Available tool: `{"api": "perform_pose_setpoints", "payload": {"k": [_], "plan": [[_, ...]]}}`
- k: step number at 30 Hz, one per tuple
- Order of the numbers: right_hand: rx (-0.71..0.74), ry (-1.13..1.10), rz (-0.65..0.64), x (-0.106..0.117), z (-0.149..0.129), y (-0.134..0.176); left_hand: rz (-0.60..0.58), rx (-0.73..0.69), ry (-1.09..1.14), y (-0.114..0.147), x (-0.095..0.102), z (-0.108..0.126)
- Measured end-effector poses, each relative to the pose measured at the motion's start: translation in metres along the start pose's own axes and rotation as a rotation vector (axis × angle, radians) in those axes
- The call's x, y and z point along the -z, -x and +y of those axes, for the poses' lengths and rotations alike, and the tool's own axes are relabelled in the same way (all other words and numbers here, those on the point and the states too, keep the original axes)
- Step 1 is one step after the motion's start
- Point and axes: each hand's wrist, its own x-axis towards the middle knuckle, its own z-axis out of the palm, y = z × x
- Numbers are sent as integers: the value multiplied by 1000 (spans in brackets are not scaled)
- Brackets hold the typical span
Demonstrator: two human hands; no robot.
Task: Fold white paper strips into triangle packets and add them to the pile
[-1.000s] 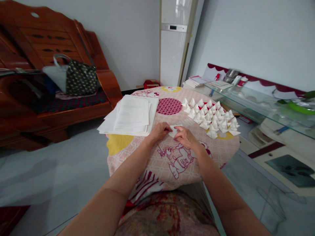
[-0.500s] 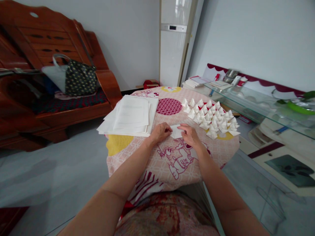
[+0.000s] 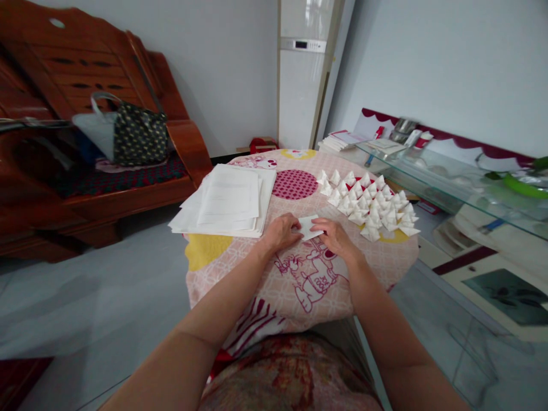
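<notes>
Between my hands a small folded sheet of white paper (image 3: 309,226) lies on the patterned tablecloth (image 3: 257,285). My left hand (image 3: 282,231) is closed at the paper's left edge, fingers curled. On its right edge the fingers of my right hand (image 3: 334,235) pinch the paper, the hand low over the cloth. To the left rests a stack of white paper sheets (image 3: 231,200), the upper ones smaller. Several folded white paper boats (image 3: 368,200) stand in rows on the right side of the table.
A glass-topped cabinet (image 3: 462,182) runs along the right wall, with books (image 3: 342,140) and metal tins (image 3: 402,128) on it. A carved wooden bench (image 3: 94,63) with a dotted bag (image 3: 141,134) stands at the left. A tall white air conditioner (image 3: 302,85) is at the back.
My right hand has shifted slightly right, its fingers now at the paper's right edge. The left hand has barely moved. More of the paper shows between the hands.
</notes>
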Motion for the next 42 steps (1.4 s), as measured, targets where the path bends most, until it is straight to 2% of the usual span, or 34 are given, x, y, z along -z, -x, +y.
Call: {"api": "perform_pose_setpoints", "payload": {"k": [5, 10, 14, 18, 22, 26, 32, 42], "plan": [[39, -9, -161, 19, -4, -14, -23, 8, -65, 1, 2, 8], [-120, -98, -342, 36, -14, -38, -83, -18, -121, 2, 4, 10], [-203, -212, -396, 36, -14, -54, -151, -83, -124, 8, 8, 9], [-207, -209, -421, 29, -10, -62, -210, -202, -84, 19, 13, 10], [-192, -168, -387, 21, -12, -64, -223, -264, -86, 27, 16, 11], [-171, -142, -259, 12, -15, -60, -226, -286, -79, 29, 16, 8], [-21, -36, -168, 0, -9, -49, -221, -304, 18, 33, 19, 4], [-81, 90, -140, -7, -13, -43, -226, -282, 116, 33, 19, -1]]}}
